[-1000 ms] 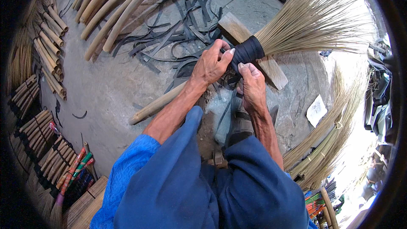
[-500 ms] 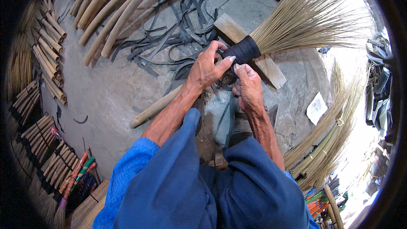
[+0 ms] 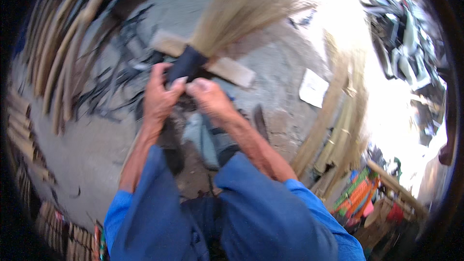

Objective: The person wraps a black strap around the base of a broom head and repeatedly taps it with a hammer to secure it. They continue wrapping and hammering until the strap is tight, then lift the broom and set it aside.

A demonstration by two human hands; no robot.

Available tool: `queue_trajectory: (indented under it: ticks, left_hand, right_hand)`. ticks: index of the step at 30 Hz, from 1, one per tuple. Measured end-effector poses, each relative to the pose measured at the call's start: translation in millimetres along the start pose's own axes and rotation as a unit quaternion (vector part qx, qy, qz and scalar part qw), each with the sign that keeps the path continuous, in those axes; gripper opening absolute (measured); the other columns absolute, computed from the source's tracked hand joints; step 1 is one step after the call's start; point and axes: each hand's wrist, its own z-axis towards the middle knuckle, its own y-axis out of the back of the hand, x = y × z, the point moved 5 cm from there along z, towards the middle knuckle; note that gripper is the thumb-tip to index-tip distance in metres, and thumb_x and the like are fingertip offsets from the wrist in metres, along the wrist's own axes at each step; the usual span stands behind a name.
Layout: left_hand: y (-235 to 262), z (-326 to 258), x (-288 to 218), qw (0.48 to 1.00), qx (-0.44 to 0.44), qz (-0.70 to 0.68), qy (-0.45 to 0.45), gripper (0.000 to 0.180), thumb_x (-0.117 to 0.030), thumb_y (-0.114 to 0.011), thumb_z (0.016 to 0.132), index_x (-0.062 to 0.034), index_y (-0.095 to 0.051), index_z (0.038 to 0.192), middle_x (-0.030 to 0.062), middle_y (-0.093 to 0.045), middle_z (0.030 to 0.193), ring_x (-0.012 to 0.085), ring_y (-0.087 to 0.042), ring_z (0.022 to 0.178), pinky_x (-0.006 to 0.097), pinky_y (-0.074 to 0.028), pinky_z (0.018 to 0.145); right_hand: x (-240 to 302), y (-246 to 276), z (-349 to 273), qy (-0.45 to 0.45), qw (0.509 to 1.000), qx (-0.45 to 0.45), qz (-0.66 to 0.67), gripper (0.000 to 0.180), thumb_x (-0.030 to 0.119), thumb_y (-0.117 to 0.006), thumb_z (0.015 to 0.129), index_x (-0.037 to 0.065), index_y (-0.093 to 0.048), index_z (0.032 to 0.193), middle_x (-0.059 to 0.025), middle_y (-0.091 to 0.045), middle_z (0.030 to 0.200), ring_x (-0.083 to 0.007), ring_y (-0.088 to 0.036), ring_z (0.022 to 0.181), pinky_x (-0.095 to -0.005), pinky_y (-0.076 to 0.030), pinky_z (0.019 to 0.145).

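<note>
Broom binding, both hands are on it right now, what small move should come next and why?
Probably pull the black binding tighter. Both the left hand and right hand pinch it at its lower end, where the bristles are gathered, and it rests on a wood block. The blur hides any loose end.

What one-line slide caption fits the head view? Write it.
Left hand and right hand grip the black-wrapped neck of a straw broom above a wooden block.
</note>
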Motion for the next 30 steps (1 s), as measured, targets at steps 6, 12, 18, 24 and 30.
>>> queue_trajectory:
  ticks: [6, 12, 18, 24, 30]
  left_hand:
    - [-10.5, 7.7, -9.5, 0.999, 0.002, 0.044, 0.002, 0.044, -0.025, -0.075, 0.1, 0.0, -0.058, 0.133, 0.01, -0.07, 0.1, 0.0173, -0.066, 0.087, 0.035, -0.054, 0.077]
    - [-12.3, 12.3, 1.5, 0.998, 0.0, 0.048, 0.043, 0.048, -0.029, -0.073, 0.102, 0.0003, -0.053, 0.133, 0.01, -0.069, 0.098, 0.0136, -0.062, 0.078, 0.032, -0.052, 0.068]
    - [-14.0, 8.8, 0.9, 0.998, 0.001, 0.041, 0.051, 0.047, -0.031, -0.073, 0.103, -0.0009, -0.053, 0.132, 0.0093, -0.066, 0.096, 0.0106, -0.057, 0.071, 0.031, -0.048, 0.062]
    - [-13.8, 8.1, -4.7, 0.996, -0.003, 0.083, 0.035, 0.048, -0.03, -0.074, 0.101, -0.0013, -0.054, 0.134, 0.0123, -0.068, 0.102, 0.0192, -0.066, 0.087, 0.038, -0.055, 0.077]
    - [-14.3, 2.2, -9.7, 0.988, -0.053, 0.144, 0.005, 0.054, -0.036, -0.078, 0.094, -0.0054, -0.057, 0.134, 0.0189, -0.072, 0.101, 0.0323, -0.072, 0.087, 0.046, -0.057, 0.08]
  right_hand:
    - [3.8, 50.7, -52.4, 0.093, 0.968, -0.121, -0.199, 0.034, 0.034, -0.068, 0.109, 0.001, -0.065, 0.101, -0.0116, -0.063, 0.083, -0.0199, -0.058, 0.076, -0.044, -0.051, 0.07]
    - [6.4, 221.8, -119.6, 0.155, 0.787, -0.437, -0.406, 0.026, 0.026, -0.064, 0.11, 0.002, -0.07, 0.116, -0.0218, -0.072, 0.099, -0.0396, -0.072, 0.093, -0.0501, -0.057, 0.084]
    - [-25.1, 385.0, -159.5, 0.085, 0.68, -0.586, -0.432, 0.024, 0.011, -0.073, 0.1, 0.002, -0.071, 0.122, -0.0189, -0.068, 0.114, -0.0361, -0.068, 0.105, -0.0471, -0.056, 0.092]
    - [-49.6, 428.4, -139.1, 0.131, 0.651, -0.527, -0.53, 0.029, 0.005, -0.077, 0.091, 0.006, -0.074, 0.119, -0.019, -0.07, 0.109, -0.0373, -0.067, 0.107, -0.0496, -0.053, 0.097]
    - [-56.7, 433.6, -131.4, 0.164, 0.628, -0.529, -0.546, 0.013, 0.007, -0.072, 0.095, 0.005, -0.072, 0.108, -0.0205, -0.068, 0.106, -0.0412, -0.065, 0.105, -0.052, -0.051, 0.094]
